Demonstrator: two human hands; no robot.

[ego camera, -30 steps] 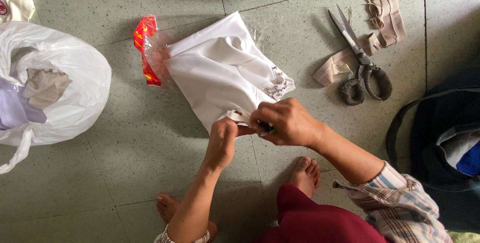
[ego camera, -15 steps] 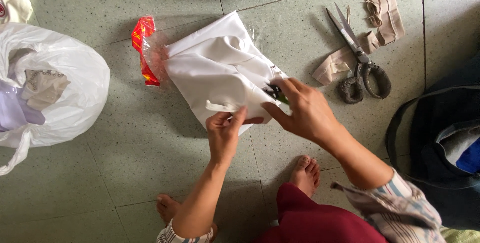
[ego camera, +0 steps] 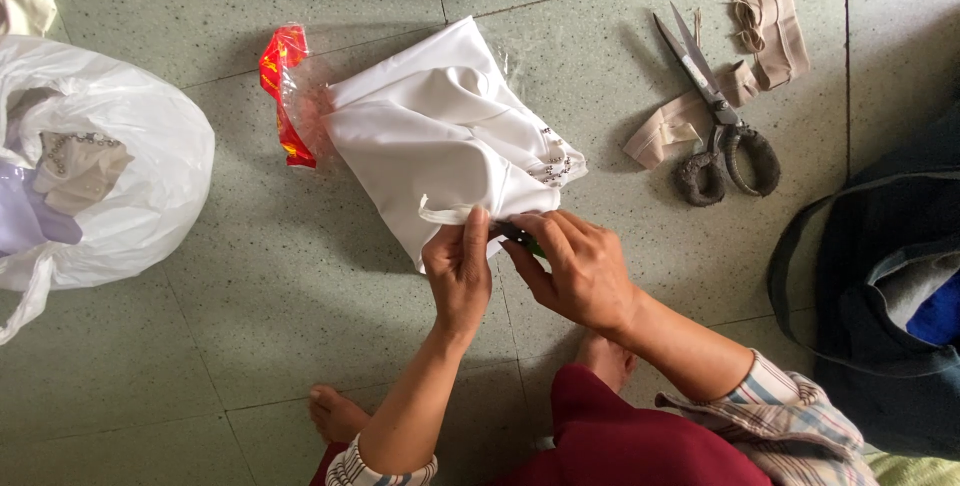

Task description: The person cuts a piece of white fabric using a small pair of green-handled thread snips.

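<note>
Left hand (ego camera: pixel 458 271) pinches the near edge of the folded white garment (ego camera: pixel 440 141) on the floor, while right hand (ego camera: pixel 575 268) beside it grips a small dark tool; best kept taut.

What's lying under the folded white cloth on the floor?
A clear plastic wrapper with a red end pokes out from under the white cloth at its left edge, on the tiled floor. Anything else beneath stays covered.

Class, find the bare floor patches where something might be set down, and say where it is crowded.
Free: floor between the white bag and cloth, and between cloth and scissors. Crowded: both hands, left and right, at the cloth's near edge; strips by the scissors.
</note>
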